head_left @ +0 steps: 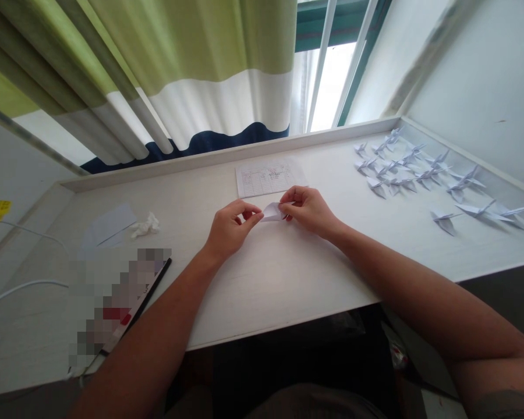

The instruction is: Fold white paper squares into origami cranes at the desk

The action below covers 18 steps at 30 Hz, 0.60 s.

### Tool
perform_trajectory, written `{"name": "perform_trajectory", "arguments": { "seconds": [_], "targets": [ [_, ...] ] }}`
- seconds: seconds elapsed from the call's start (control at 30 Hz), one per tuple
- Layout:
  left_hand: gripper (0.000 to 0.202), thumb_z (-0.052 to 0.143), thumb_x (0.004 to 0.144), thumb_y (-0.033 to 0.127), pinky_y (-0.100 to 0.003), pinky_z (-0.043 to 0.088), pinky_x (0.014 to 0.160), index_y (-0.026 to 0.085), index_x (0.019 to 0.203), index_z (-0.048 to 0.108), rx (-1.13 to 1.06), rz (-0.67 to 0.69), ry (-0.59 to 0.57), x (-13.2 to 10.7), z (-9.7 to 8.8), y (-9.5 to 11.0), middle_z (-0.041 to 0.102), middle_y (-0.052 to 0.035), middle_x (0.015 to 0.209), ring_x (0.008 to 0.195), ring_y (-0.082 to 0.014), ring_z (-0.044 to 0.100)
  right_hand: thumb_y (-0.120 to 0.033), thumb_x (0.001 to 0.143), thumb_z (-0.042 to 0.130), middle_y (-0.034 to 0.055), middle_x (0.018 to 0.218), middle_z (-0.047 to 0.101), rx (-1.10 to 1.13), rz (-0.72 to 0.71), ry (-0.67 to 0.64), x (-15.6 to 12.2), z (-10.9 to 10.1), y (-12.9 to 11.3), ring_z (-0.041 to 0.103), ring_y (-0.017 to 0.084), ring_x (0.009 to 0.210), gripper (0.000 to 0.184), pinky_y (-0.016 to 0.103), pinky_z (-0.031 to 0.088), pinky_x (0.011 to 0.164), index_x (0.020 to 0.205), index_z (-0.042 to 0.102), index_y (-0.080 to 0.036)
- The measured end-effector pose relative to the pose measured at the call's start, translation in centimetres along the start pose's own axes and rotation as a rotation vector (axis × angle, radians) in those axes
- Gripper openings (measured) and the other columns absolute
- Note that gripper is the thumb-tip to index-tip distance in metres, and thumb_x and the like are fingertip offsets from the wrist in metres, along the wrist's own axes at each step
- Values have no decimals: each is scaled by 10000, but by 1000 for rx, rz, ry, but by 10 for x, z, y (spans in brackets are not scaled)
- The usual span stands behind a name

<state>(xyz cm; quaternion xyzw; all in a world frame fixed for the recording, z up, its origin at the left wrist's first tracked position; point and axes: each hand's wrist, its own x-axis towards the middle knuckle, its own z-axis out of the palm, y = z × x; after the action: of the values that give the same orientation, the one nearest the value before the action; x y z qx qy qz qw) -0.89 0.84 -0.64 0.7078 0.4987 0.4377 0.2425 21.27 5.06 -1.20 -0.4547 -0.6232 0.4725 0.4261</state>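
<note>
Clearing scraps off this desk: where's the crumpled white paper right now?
In the head view, the crumpled white paper lies on the left part of the white desk, right beside a pale flat sheet and left of the person's left hand.

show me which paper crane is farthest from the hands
The rightmost paper crane, at the end of the front row; all the others lie further left, closer to the right hand.

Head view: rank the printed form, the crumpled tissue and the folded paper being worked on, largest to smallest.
1. Printed paper form: clearly largest.
2. Crumpled white tissue and folded white paper: these look about alike, so I won't rank them against each other.
</note>
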Motion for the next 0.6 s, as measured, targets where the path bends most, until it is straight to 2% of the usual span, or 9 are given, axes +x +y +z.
{"name": "perform_trajectory", "arguments": {
  "seconds": [0.13, 0.23, 0.3, 0.37, 0.4, 0.47, 0.53, 0.6],
  "targets": [
    [155, 810, 875, 365, -312, 541, 739, 216, 919, 801, 0, 21, -140, 1, 1, -9, 782, -57, 980, 895, -205, 702, -135, 748, 706, 17, 757, 740, -234, 21, 23, 2, -3, 4, 654, 172, 717, 61, 303, 494, 664, 721, 701, -190],
    [106, 775, 893, 302, -338, 553, 796, 226, 958, 807, 30, 65, -180, 1, 1, -14, 786, -61, 1022, 935, -217, 712, -138, 754, 700, 32, 810, 753, -338, 10, -11, 3, -2, 8, 663, 199, 780, 61, 329, 508, 720, 734, 708, -195],
    [79, 747, 909, 274, -347, 558, 800, 225, 927, 806, 44, 78, -188, 1, 1, -16, 784, -63, 1005, 917, -218, 717, -166, 775, 715, 51, 875, 757, -374, -35, -29, 2, -3, 9, 676, 223, 841, 47, 354, 526, 762, 812, 728, -192],
    [76, 738, 913, 258, -352, 565, 807, 223, 907, 804, 51, 87, -187, 1, 1, -17, 783, -63, 985, 902, -219, 722, -210, 812, 731, 84, 1017, 765, -389, -163, -66, 1, -7, 7, 692, 255, 967, 137, 392, 546, 846, 946, 751, -189],
    [76, 737, 914, 254, -353, 569, 808, 223, 901, 804, 57, 91, -187, 1, 1, -17, 784, -62, 977, 896, -219, 722, -236, 838, 733, 100, 1121, 761, -401, -259, -118, 0, -10, 6, 690, 269, 1053, 186, 415, 547, 905, 1018, 761, -196],
    [77, 734, 914, 246, -354, 576, 817, 223, 893, 805, 73, 96, -188, 2, 1, -16, 786, -60, 967, 889, -218, 723, -298, 888, 738, 105, 1264, 751, -437, -414, -301, 0, -18, 4, 659, 296, 1214, 161, 473, 502, 1059, 1021, 786, -223],
    [81, 732, 914, 239, -357, 585, 835, 222, 888, 807, 83, 91, -194, 2, 0, -15, 791, -61, 970, 894, -219, 727, -333, 921, 728, 93, 1287, 761, -482, -437, -443, 2, -26, 2, 654, 305, 1235, 121, 489, 492, 1079, 942, 806, -243],
    [86, 729, 911, 229, -360, 593, 853, 220, 882, 810, 86, 80, -201, 1, -1, -14, 794, -63, 976, 900, -220, 731, -314, 946, 694, 87, 1263, 774, -504, -410, -477, 4, -31, 3, 680, 290, 1176, 146, 469, 511, 1042, 902, 816, -247]
  ]
}}
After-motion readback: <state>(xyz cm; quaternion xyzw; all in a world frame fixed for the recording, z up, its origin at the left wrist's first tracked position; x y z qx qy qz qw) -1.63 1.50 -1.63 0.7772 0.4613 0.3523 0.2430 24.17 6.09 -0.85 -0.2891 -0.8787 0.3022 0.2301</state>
